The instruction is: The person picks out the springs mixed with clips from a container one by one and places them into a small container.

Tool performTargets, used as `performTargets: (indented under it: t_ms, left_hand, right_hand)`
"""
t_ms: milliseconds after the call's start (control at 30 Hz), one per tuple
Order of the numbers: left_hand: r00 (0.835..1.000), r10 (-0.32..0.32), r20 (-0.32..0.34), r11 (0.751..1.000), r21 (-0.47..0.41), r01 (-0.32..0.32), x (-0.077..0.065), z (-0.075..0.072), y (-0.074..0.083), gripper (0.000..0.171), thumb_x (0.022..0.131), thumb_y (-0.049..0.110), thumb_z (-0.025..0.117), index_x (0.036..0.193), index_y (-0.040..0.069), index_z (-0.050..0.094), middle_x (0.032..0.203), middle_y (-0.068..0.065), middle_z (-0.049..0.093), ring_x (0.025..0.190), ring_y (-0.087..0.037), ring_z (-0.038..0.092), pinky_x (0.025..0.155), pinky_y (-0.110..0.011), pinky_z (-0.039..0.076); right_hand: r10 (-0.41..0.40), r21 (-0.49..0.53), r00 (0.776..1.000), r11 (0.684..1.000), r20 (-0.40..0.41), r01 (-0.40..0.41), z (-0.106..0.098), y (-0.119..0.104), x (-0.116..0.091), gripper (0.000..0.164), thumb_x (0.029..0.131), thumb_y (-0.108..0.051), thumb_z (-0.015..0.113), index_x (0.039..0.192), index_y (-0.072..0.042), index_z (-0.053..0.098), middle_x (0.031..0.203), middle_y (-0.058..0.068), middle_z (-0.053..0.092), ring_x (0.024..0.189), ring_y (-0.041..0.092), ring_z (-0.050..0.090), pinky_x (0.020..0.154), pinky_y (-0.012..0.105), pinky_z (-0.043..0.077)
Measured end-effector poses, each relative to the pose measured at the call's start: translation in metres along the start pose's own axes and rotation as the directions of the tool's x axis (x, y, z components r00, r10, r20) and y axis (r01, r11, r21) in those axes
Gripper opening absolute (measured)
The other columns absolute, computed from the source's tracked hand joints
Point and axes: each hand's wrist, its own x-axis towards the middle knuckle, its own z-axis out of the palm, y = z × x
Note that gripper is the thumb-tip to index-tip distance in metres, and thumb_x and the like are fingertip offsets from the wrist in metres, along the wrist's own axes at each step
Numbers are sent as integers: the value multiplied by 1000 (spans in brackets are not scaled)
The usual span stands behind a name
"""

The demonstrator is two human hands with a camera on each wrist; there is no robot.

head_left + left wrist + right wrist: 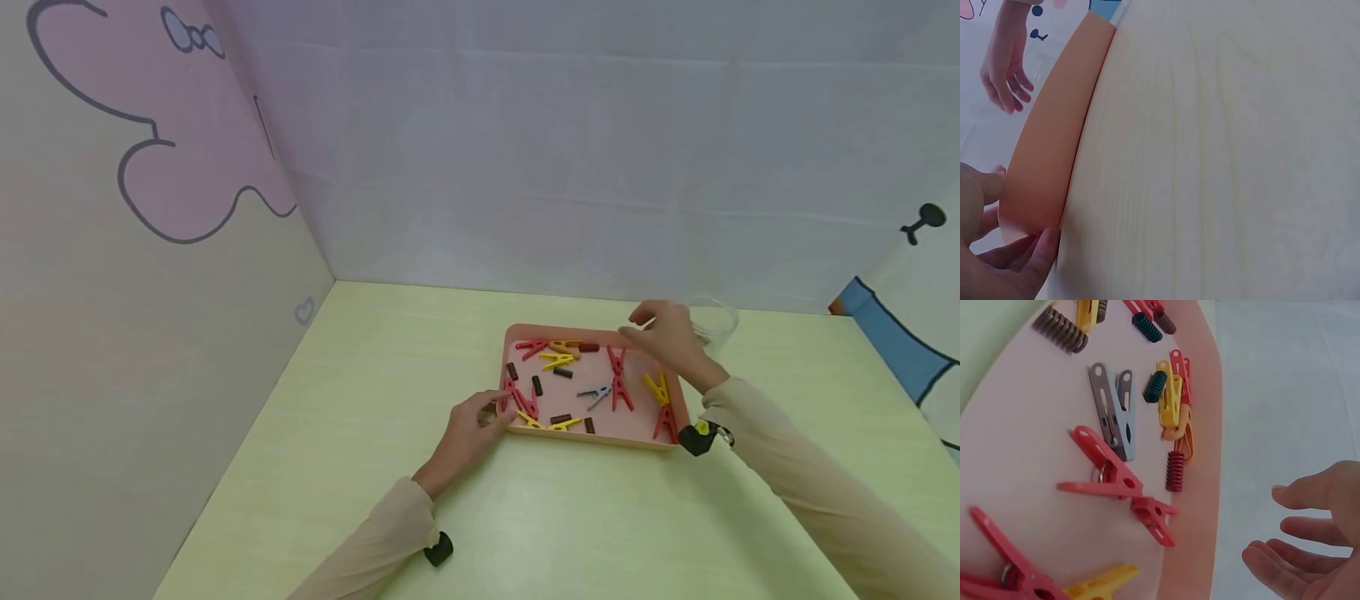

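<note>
A shallow pink-orange tray (622, 442) lies on the table. At its near left corner my left hand (461, 433) grips the wall (1054, 131), thumb and fingers on either side. My right hand (667, 333) hovers by the far right rim, its loosely bent fingers holding nothing. Inside the tray are several clothespins: a grey one (1113, 412), a yellow one (1169, 400), an orange one (1186, 434) and red ones, two of them (617, 379) end to end. Among them lie small coils: a dark red coil (1174, 470), a dark green coil (1155, 386) and a brown coil (1060, 330).
Behind my right hand stands a clear round container (716, 321), partly hidden. The pale yellow table (562, 525) meets a white back wall (487, 167) and a left side panel (112, 333) with a pink drawing. More drawings cover the right side.
</note>
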Motion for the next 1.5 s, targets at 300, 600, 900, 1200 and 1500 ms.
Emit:
performTargets:
  t_ms: [300, 600, 900, 1200, 1500]
  left_hand:
    - [1000, 6, 5, 1000, -4, -6, -1, 0, 1, 41, 92, 36, 62, 127, 14, 60, 123, -3, 58, 101, -15, 54, 78, -25, 49]
    - [1000, 29, -1, 1000, -11, -29, -1, -1, -1, 41, 92, 35, 61, 127, 13, 60, 124, -3, 58, 103, -15, 54, 79, -25, 50]
    - [999, 34, -1, 999, -6, -34, 0, 0, -3, 41, 92, 35, 61, 127, 13, 60, 124, -2, 58, 104, -15, 54, 80, -27, 50]
    - [999, 41, -4, 999, -11, -41, 0, -2, -1, 40, 92, 32, 62, 126, 11, 60, 123, -5, 58, 103, -16, 54, 79, -27, 50]
    - [999, 52, 0, 998, -36, -52, 0, -1, -1, 39, 93, 32, 61, 126, 11, 60, 122, -5, 58, 103, -16, 54, 79, -27, 50]
  right_hand:
    - [92, -9, 995, 996, 33, -92, 16, -7, -2, 26, 88, -17, 67, 94, 8, 64, 93, 23, 63, 82, 34, 57, 69, 44, 50]
    - [121, -14, 992, 993, 28, -121, 32, -14, 2, 23, 86, -17, 70, 83, 5, 63, 74, 15, 63, 60, 23, 54, 53, 32, 44]
    - [266, -19, 953, 964, 143, -266, 45, -16, 6, 31, 89, -31, 66, 89, 0, 63, 69, 9, 58, 55, 18, 50, 48, 29, 40]
    - [283, -25, 952, 959, 118, -283, 62, -14, 15, 27, 86, -24, 70, 79, 1, 62, 65, 9, 56, 52, 17, 46, 46, 27, 36]
    - [215, -62, 976, 975, 40, -212, 69, -17, 18, 30, 84, -17, 71, 62, -2, 56, 52, 6, 48, 43, 15, 40, 43, 28, 32]
